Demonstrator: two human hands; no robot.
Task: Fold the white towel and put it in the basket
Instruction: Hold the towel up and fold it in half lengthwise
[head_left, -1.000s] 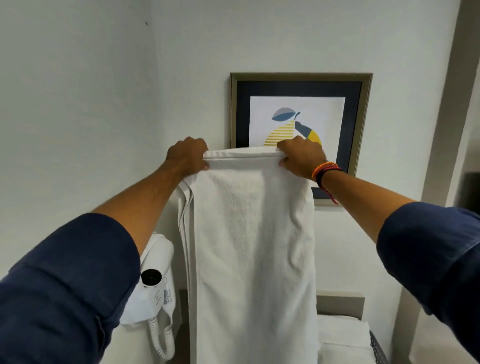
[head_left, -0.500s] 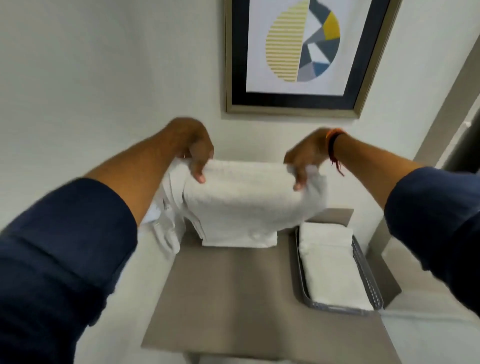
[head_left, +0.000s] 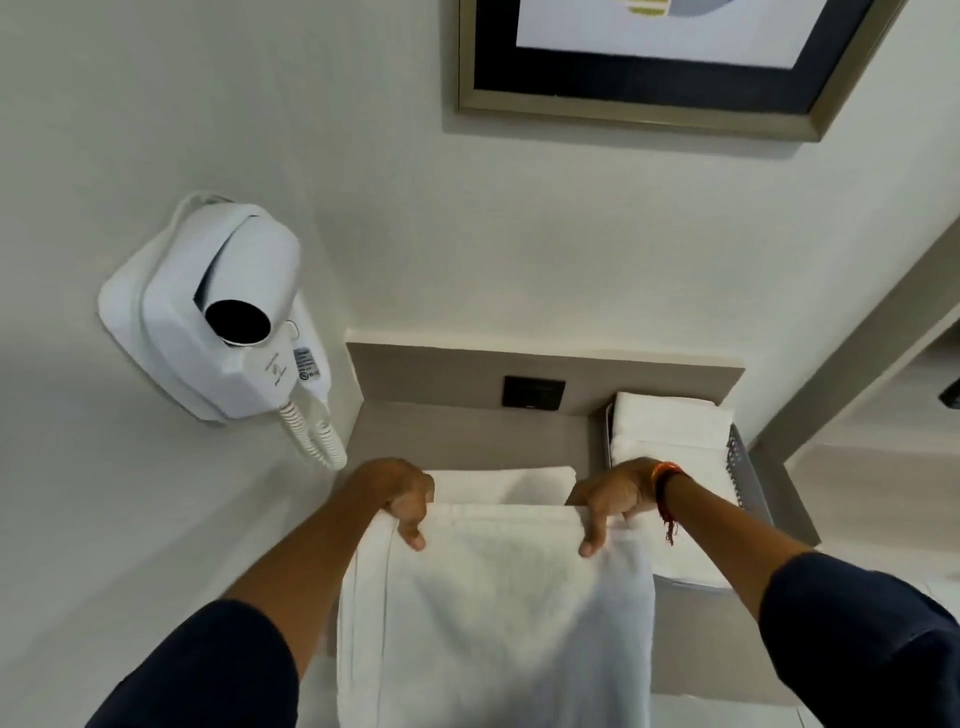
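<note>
The white towel (head_left: 498, 613) is a long folded strip that drapes from my hands down over the front of the beige shelf (head_left: 467, 436). My left hand (head_left: 402, 499) pinches its upper left corner and my right hand (head_left: 608, 501) pinches its upper right corner, fingers curled over the top edge. A further white fold of towel lies on the shelf just behind my hands. The grey mesh basket (head_left: 743, 467) stands at the right end of the shelf and holds folded white towels (head_left: 670, 426).
A white wall-mounted hair dryer (head_left: 223, 312) with a coiled cord hangs on the left wall, close to my left forearm. A framed picture (head_left: 649, 67) hangs above the shelf. A dark socket plate (head_left: 532, 392) sits in the shelf's back panel.
My hands have come down from head height to just above the shelf, with the towel still gripped in both. The view has tilted downward, and the towel now hangs over the shelf's front.
</note>
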